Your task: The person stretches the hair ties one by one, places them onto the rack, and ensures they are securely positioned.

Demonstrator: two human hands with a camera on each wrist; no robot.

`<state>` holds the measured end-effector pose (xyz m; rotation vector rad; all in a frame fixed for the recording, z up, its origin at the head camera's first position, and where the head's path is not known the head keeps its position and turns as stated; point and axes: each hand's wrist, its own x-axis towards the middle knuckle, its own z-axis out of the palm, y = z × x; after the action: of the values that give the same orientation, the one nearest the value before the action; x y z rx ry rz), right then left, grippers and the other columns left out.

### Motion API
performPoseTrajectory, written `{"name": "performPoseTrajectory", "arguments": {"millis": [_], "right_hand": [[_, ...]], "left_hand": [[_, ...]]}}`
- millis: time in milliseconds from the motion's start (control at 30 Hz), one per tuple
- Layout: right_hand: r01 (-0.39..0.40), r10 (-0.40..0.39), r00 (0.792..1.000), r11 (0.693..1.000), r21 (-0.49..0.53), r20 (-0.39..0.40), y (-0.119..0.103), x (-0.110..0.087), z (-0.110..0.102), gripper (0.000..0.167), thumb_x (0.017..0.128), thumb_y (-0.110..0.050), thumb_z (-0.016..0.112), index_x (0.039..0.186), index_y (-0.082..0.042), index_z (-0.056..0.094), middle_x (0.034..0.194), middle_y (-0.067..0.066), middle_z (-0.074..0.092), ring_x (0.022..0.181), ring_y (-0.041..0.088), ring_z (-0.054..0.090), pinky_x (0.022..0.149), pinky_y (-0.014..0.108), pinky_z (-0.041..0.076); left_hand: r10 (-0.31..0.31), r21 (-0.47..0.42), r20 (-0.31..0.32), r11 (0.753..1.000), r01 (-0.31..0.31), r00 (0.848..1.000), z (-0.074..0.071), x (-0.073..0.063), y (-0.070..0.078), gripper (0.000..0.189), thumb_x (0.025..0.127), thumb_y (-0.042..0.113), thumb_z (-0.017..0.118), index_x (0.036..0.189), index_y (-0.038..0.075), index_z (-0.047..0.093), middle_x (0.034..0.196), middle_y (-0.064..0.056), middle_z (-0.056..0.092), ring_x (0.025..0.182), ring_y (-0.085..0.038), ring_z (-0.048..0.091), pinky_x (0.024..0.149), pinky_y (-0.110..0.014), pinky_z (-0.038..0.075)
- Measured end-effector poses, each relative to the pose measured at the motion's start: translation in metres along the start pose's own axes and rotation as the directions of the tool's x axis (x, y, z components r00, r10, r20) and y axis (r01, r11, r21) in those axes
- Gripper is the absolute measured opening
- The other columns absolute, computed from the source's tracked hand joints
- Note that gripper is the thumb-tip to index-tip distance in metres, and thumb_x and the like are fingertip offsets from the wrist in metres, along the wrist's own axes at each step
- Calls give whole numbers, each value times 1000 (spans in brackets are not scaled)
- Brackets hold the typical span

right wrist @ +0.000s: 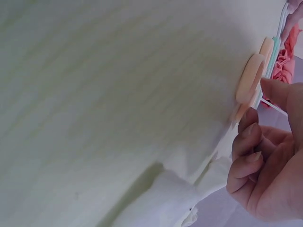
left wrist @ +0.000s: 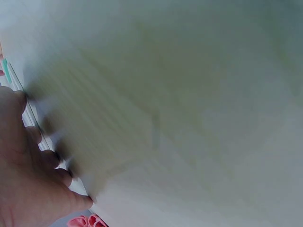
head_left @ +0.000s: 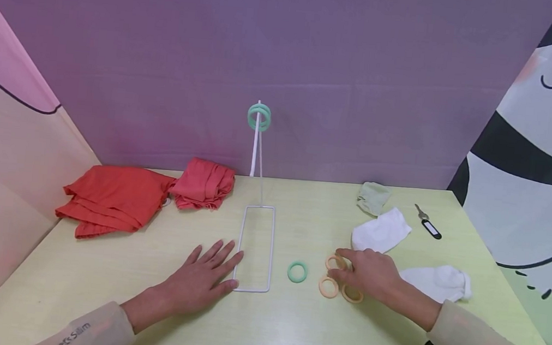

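My left hand (head_left: 202,284) lies flat with its fingers spread, fingertips on the left rail of a white wire stand (head_left: 271,249). Mint-green rings (head_left: 252,118) hang at the top of the stand's upright. Another green ring (head_left: 297,272) lies on the table right of the base. My right hand (head_left: 373,271) has its thumb and index finger at opposite sides of a peach ring (head_left: 331,258), with the other fingers curled in. Two more peach rings, a left one (head_left: 328,288) and a right one (right wrist: 250,80), lie close beside it on the table.
Red cloths (head_left: 121,197) (head_left: 204,184) lie at the back left. Behind my right hand are a white cloth (head_left: 381,231), a small pale-green cloth (head_left: 373,197) and a key with a black tag (head_left: 431,229). Another white cloth (head_left: 436,281) lies beside my right forearm.
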<state>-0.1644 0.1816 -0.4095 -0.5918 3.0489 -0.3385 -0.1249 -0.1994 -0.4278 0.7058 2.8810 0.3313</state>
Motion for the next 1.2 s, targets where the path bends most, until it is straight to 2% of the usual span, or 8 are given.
{"name": "performPoseTrajectory", "arguments": {"millis": [233, 567, 667, 767, 833, 867, 1033, 1200], "right_hand": [[21, -21, 1000, 1000, -14, -1, 0, 3, 2, 37, 90, -43, 71, 121, -22, 71, 68, -5, 65, 64, 13, 57, 46, 32, 40], [75, -80, 990, 996, -50, -115, 1, 6, 7, 29, 92, -36, 70, 113, -16, 71, 65, 0, 65, 61, 16, 59, 47, 34, 44], [85, -91, 981, 996, -40, -172, -1, 5, 3, 29, 91, -37, 70, 113, -18, 71, 59, -7, 60, 56, 11, 54, 45, 31, 41], [133, -142, 951, 990, -52, -276, -7, 6, -8, 29, 90, -38, 70, 114, -21, 71, 53, -14, 50, 50, 3, 45, 42, 26, 34], [201, -215, 901, 977, -76, -378, -15, 6, -19, 28, 89, -38, 71, 113, -23, 72, 51, -16, 46, 47, 0, 40, 40, 22, 30], [244, -261, 862, 965, -95, -434, -19, 7, -26, 27, 89, -38, 71, 112, -22, 73, 51, -16, 46, 46, -1, 38, 40, 21, 28], [433, -453, 593, 877, -211, -666, -52, 8, -71, 29, 97, -43, 60, 108, -20, 75, 48, -12, 46, 44, 1, 39, 39, 20, 26], [509, -558, 369, 791, -341, -743, -99, -1, -117, 29, 100, -41, 56, 109, -20, 73, 50, -9, 49, 42, 7, 40, 38, 23, 30]], "left_hand": [[13, -1, -28, 1000, -13, 1000, 2, 0, -1, 66, 103, 54, 44, 160, 24, 28, 168, -8, 22, 156, -37, 14, 120, -69, 11], [10, -3, -15, 1000, -10, 1000, -2, -2, 0, 67, 103, 55, 41, 160, 23, 27, 169, -8, 20, 156, -36, 13, 120, -69, 10], [9, -1, -11, 1000, -9, 1000, -2, -2, 1, 66, 104, 56, 39, 160, 24, 26, 169, -7, 19, 157, -36, 12, 120, -68, 10], [8, 1, -13, 1000, -8, 1000, -2, -3, 1, 66, 104, 56, 38, 160, 24, 26, 169, -7, 20, 157, -36, 13, 120, -68, 10], [5, -1, -11, 1000, -5, 1000, -3, -3, 1, 66, 104, 55, 39, 160, 23, 26, 169, -7, 20, 157, -36, 13, 120, -68, 10], [7, -3, -11, 1000, -8, 1000, -3, -3, 1, 66, 104, 55, 39, 160, 23, 27, 169, -8, 20, 156, -36, 12, 120, -69, 10], [10, -12, 0, 1000, -10, 1000, -3, -2, 1, 67, 103, 55, 41, 160, 23, 26, 169, -8, 19, 156, -37, 12, 120, -69, 9], [1, -7, 18, 1000, -1, 1000, -3, -2, 1, 67, 104, 56, 39, 160, 24, 25, 169, -7, 17, 157, -36, 10, 120, -68, 8]]}}
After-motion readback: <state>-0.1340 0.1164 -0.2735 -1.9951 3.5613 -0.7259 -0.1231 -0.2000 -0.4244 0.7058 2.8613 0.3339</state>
